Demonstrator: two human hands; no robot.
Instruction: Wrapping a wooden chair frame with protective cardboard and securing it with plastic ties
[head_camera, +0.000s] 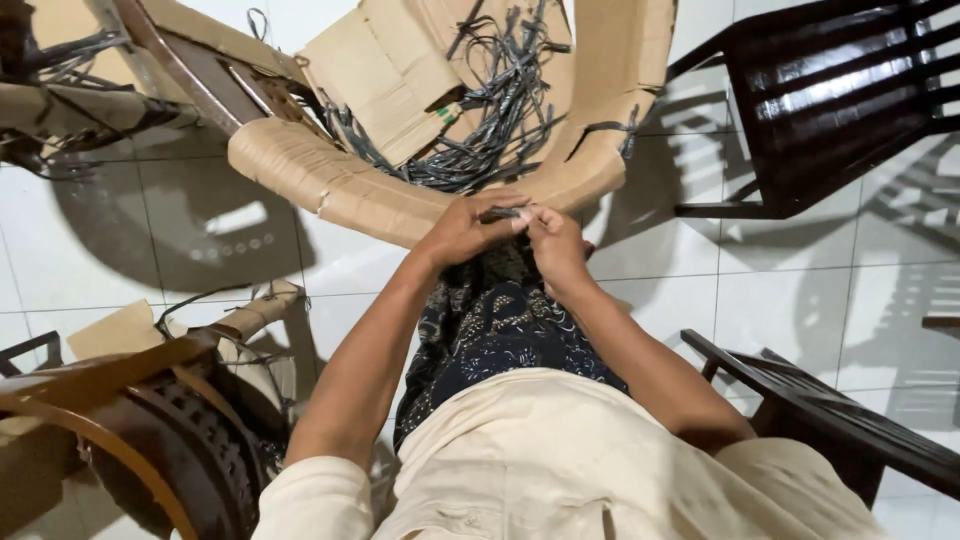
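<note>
A thin dark strip (508, 212) is pinched between the closed grip of the left hand (465, 230) and right hand (556, 243), just beside the cardboard-wrapped chair frame (330, 185).

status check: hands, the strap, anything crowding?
Left hand and right hand both pinching a dark strap. Cardboard-wrapped chair frame right ahead, loose straps piled inside. Dark wooden chairs alongside.
</note>
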